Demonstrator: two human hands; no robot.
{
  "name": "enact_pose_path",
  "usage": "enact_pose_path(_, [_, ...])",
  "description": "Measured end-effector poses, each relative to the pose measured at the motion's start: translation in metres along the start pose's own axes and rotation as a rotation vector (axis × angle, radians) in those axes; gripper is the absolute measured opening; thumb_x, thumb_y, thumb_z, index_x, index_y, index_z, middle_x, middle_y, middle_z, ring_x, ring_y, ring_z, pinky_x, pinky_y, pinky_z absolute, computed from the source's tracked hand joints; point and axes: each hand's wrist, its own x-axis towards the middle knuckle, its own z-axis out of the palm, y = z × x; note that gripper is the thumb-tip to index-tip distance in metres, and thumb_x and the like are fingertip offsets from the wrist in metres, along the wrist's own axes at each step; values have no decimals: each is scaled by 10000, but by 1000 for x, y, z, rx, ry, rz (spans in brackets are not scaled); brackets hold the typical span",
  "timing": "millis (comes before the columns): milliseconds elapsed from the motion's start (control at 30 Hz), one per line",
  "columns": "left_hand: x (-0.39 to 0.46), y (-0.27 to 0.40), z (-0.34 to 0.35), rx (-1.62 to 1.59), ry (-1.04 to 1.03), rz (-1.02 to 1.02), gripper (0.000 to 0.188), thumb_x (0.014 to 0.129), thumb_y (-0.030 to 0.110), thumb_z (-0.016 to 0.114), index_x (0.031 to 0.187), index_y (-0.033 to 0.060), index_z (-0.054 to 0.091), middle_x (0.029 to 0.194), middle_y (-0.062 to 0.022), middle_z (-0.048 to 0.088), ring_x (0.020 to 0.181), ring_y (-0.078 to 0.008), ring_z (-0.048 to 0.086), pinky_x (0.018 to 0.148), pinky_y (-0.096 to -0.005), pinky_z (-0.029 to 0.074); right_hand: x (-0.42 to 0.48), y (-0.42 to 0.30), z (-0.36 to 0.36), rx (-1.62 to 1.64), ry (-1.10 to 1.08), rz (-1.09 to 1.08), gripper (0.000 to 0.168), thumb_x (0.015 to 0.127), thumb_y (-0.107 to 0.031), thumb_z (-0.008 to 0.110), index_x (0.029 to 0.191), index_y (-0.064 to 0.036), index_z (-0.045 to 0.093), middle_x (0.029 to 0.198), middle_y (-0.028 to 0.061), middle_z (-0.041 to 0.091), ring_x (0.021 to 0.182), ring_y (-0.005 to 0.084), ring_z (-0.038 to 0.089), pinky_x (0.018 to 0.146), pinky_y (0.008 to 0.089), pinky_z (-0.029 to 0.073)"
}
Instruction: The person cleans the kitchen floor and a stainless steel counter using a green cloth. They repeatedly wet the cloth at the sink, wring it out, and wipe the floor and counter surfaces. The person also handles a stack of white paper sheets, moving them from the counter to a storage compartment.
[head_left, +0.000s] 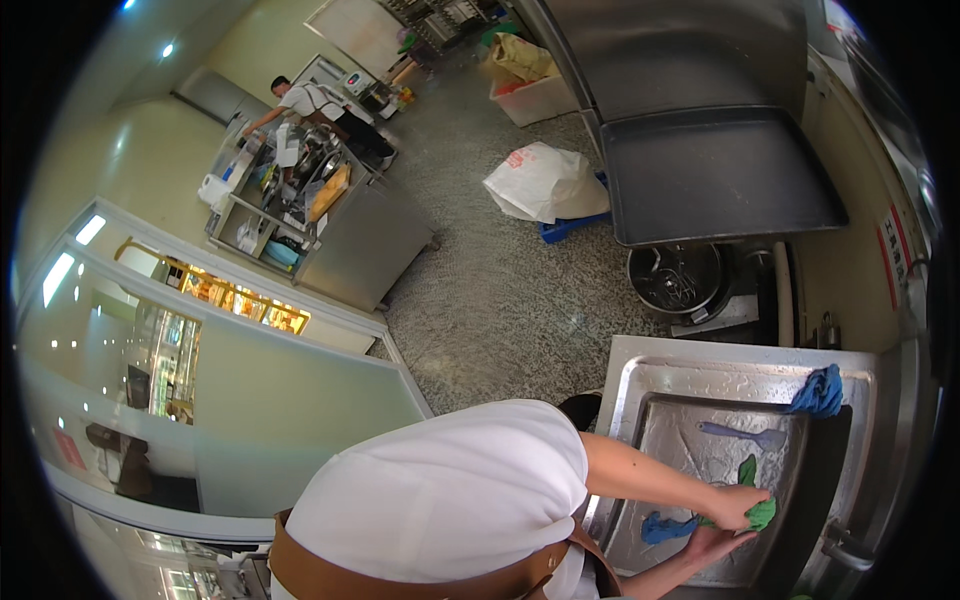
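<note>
My left hand (739, 507) grips a bunched green cloth (762, 514) over a metal sink (739, 367). Just below it in the picture, my right hand (711, 546) is pressed against the same cloth, fingers stretched along its underside. One green end sticks out above my left hand. Beside my right hand, a blue cloth (667, 529) lies in the sink. A bluish-purple spatula (741, 435) rests on the wet metal surface. Another blue cloth (819, 391) hangs over the sink's far upper corner.
A faucet (847, 549) stands at the sink's far side. Beyond the left sink edge are a dark baking tray (720, 176) and a metal bowl (673, 279) holding a whisk. A white bag (544, 184) sits on a blue base. A co-worker (319, 105) leans over a cluttered steel workbench (360, 240).
</note>
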Motion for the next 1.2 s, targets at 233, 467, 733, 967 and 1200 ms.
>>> enact_pose_path(233, [-43,49,-56,778,-390,211,364,638,173,715,937,5,590,1042,-196,581,948,-327,620,715,-426,521,-19,-4,-21,-8,-87,183,488,934,-285,571,1301,4,431,1300,107,497,1162,201,504,943,356,450])
enact_pose_path(467, [-37,34,-105,652,-197,1415,323,832,230,547,1152,268,530,1142,-95,543,992,-272,594,585,-388,522,-81,-13,33,-328,-287,560,130,920,-159,543,929,-35,506,721,22,455,499,73,352,379,192,291])
enact_pose_path(733, [-14,16,-65,1092,-590,706,138,622,160,633,733,156,715,761,-68,691,696,-269,660,539,-410,492,-52,38,55,-1513,-203,-420,168,833,-172,541,719,-63,598,614,24,572,527,114,529,443,291,384])
enact_pose_path(967, [-44,26,-43,419,-794,-371,213,675,143,655,843,13,636,640,-129,617,547,-216,596,486,-357,461,-58,8,4,-2236,-226,-1270,413,700,-115,636,1096,-32,548,587,125,598,537,240,631,456,348,463])
enact_pose_path(1200, [-83,55,-36,449,-545,141,465,753,83,656,1186,31,493,815,-94,583,660,-189,556,557,-302,453,-67,16,-58,-1505,229,-727,252,781,-155,631,1016,-71,596,527,39,498,461,122,533,426,293,418])
